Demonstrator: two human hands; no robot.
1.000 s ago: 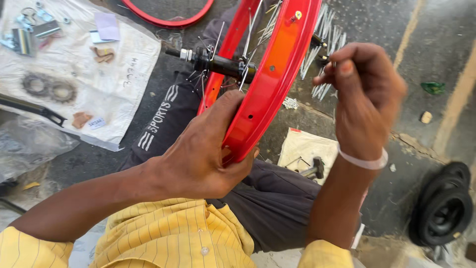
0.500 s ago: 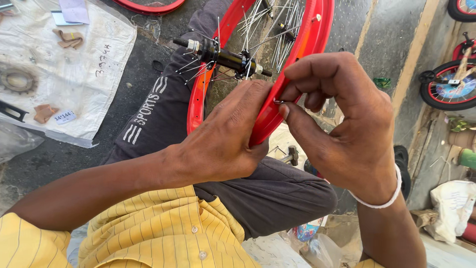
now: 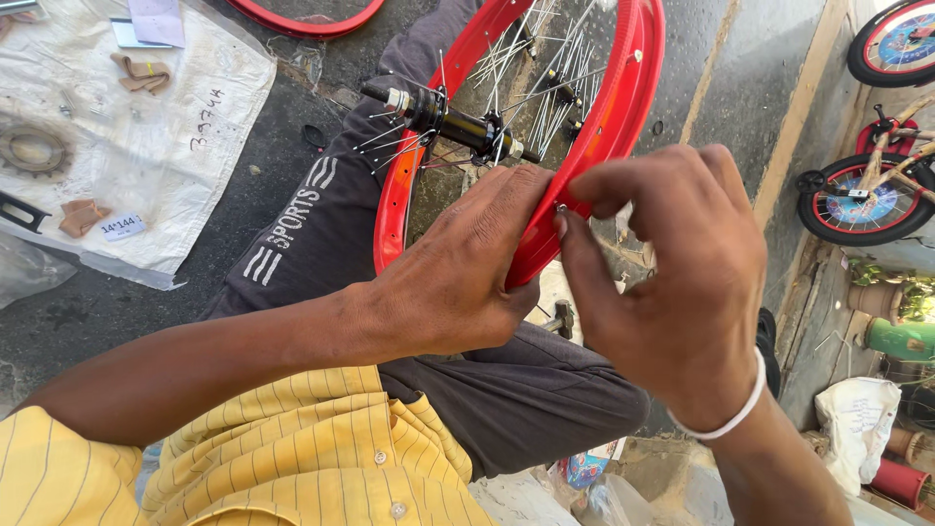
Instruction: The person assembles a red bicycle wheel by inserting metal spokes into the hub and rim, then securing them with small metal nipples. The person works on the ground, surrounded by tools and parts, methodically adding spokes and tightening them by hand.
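A red bicycle wheel rim [image 3: 623,107] stands upright over my lap, with thin silver spokes [image 3: 545,73] running to a black hub [image 3: 458,122]. My left hand [image 3: 458,278] grips the near part of the rim from the left. My right hand [image 3: 672,282] is against the rim's right face, thumb and forefinger pinching a small metal spoke nipple [image 3: 562,208] at the rim. A white band circles my right wrist.
A white sack sheet [image 3: 146,146] at the left carries a sprocket [image 3: 34,151] and small parts. Another red rim [image 3: 302,19] lies at the top. Small bicycles [image 3: 867,195] stand at the right, beside bags and clutter [image 3: 862,429].
The view has shifted slightly. My right hand has settled closer on the rim, fingers pinching at the same spot; my left hand keeps its grip.
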